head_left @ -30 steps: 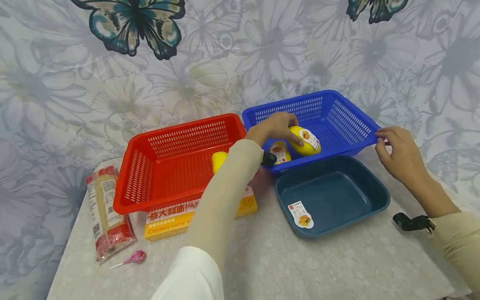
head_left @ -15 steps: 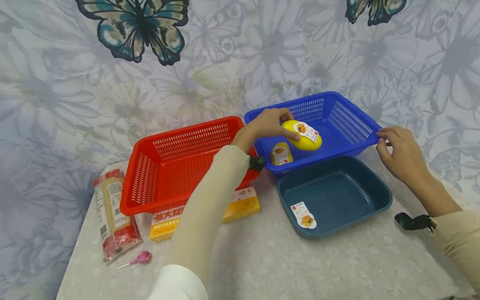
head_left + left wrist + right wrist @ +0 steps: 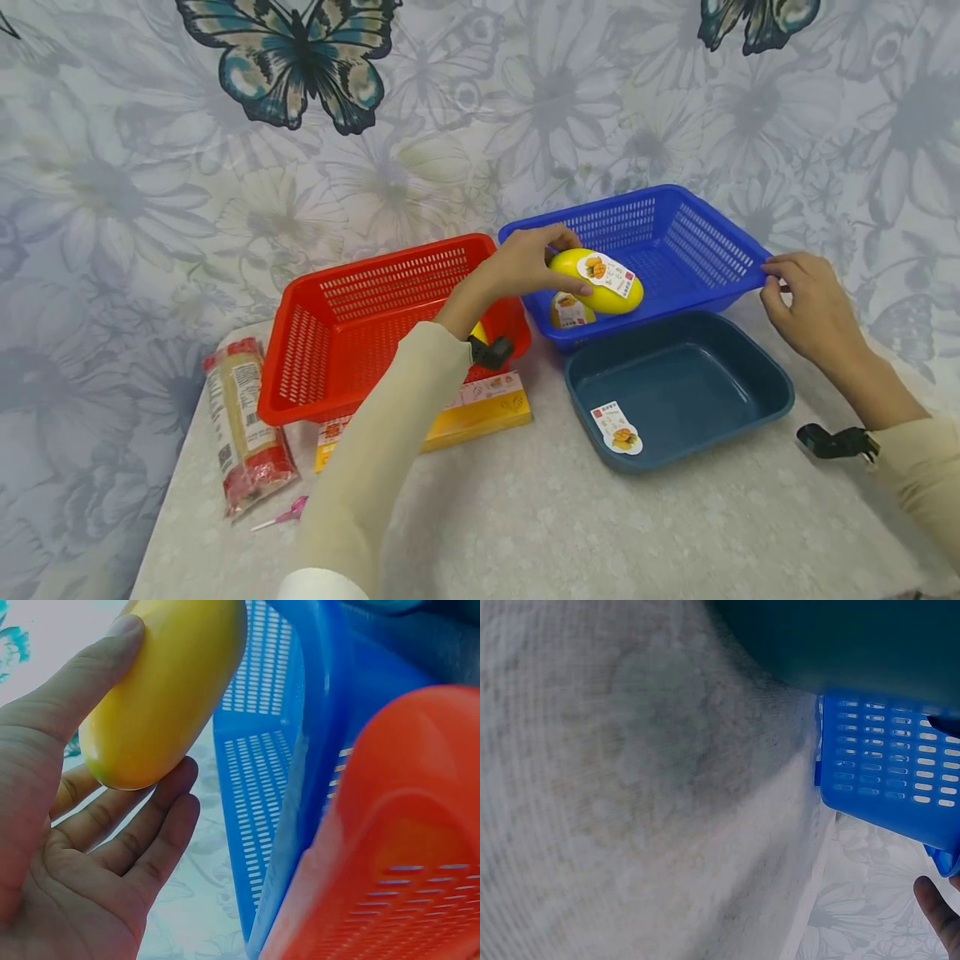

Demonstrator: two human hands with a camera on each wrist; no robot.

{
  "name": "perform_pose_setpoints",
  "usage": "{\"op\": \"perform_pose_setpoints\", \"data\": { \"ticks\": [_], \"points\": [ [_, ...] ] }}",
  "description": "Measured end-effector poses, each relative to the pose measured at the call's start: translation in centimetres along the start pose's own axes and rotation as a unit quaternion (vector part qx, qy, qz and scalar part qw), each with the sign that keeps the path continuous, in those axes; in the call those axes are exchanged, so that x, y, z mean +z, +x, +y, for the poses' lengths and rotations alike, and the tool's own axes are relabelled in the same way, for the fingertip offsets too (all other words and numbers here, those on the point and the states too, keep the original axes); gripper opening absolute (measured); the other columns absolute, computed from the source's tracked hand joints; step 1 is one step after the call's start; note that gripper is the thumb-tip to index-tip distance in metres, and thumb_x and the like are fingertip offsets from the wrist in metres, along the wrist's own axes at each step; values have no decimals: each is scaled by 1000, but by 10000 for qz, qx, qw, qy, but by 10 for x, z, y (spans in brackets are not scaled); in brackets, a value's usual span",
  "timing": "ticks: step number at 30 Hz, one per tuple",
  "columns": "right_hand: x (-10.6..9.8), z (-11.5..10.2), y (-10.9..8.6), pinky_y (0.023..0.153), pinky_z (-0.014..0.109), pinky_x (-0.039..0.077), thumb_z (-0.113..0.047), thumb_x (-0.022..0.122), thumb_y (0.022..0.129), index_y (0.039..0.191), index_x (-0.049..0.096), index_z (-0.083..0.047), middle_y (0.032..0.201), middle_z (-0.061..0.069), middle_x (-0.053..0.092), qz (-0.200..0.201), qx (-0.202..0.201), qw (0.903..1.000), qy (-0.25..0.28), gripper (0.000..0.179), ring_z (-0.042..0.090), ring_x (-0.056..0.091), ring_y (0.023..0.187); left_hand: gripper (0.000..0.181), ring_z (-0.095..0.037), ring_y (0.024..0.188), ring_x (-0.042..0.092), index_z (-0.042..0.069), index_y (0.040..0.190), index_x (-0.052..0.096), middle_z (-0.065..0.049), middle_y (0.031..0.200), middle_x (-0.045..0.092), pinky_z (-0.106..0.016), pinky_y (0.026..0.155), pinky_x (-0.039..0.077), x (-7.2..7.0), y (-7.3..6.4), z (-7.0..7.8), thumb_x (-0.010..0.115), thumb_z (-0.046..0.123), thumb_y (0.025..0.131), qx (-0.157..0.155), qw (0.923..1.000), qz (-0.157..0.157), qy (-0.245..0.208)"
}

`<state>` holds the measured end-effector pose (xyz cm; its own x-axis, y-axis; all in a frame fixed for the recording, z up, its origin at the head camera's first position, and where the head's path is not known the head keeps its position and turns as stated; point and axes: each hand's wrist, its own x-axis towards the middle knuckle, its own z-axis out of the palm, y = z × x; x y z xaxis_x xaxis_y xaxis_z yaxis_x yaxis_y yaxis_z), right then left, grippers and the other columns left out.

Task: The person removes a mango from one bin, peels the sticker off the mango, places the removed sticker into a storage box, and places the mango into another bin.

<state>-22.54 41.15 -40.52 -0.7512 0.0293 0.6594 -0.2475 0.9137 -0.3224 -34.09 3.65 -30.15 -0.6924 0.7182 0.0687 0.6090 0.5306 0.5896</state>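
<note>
My left hand holds a yellow mango between thumb and fingers, over the left part of the blue basket. A white label with mango pictures faces up on it. In the left wrist view the smooth mango leans across the hand, thumb on one side and fingertips at its lower end. A second labelled mango lies in the blue basket below, partly covered. At the basket's right corner, my right hand pinches the rim; only some fingers show in the right wrist view.
A red basket stands left, with a yellow thing mostly hidden behind my wrist. Before it lies a yellow pasta box. A dark teal tub with a label sits in front. Noodle packet and lollipop lie left.
My left hand has lifted the mango up from beside the other one and moved it left relative to the blue basket. The right hand stays at the corner. The view has shifted slightly.
</note>
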Motion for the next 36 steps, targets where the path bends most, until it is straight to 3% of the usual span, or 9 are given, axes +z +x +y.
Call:
{"op": "perform_pose_setpoints", "data": {
  "ticks": [10, 17, 23, 30, 36],
  "points": [
    [3, 1, -2, 89, 60, 43, 2, 51, 93, 111, 62, 18, 112, 28, 59, 158, -96, 9998, -7, 26, 48, 49, 109, 57, -12, 94, 63, 19, 122, 60, 6, 114, 63, -24, 80, 55, 0, -34, -7, 84, 46, 78, 309, 9974, 265, -595],
    [3, -2, -5, 90, 61, 43, 0, 50, 94, 111, 61, 19, 113, 30, 58, 145, 37, 9999, -19, 28, 48, 48, 110, 55, -9, 97, 64, 20, 122, 61, 7, 114, 63, -26, 81, 55, 5, -60, -9, 85, 44, 78, 405, 9942, 360, -929],
    [4, 0, -2, 93, 59, 41, 1, 52, 92, 109, 63, 18, 110, 29, 60, 382, -209, 9990, 57, 26, 49, 50, 108, 57, -9, 99, 62, 19, 125, 60, 8, 114, 64, -26, 83, 55, 6, -84, -10, 85, 42, 79, 382, 9945, 442, -869],
    [4, 0, -1, 93, 58, 40, 1, 51, 92, 109, 62, 18, 111, 29, 60, 354, -214, 9991, 80, 27, 49, 49, 108, 59, -7, 102, 60, 19, 128, 61, 12, 112, 65, -26, 89, 52, 11, -108, -14, 85, 42, 79, 429, 9938, 617, -823],
    [3, -2, -5, 94, 58, 39, 1, 50, 92, 110, 62, 19, 111, 30, 60, 381, -234, 9990, 89, 28, 50, 49, 107, 58, -8, 99, 61, 22, 127, 61, 12, 111, 65, -27, 87, 54, 17, -127, -19, 86, 42, 78, 394, 9931, 629, -911]
  ]
}}
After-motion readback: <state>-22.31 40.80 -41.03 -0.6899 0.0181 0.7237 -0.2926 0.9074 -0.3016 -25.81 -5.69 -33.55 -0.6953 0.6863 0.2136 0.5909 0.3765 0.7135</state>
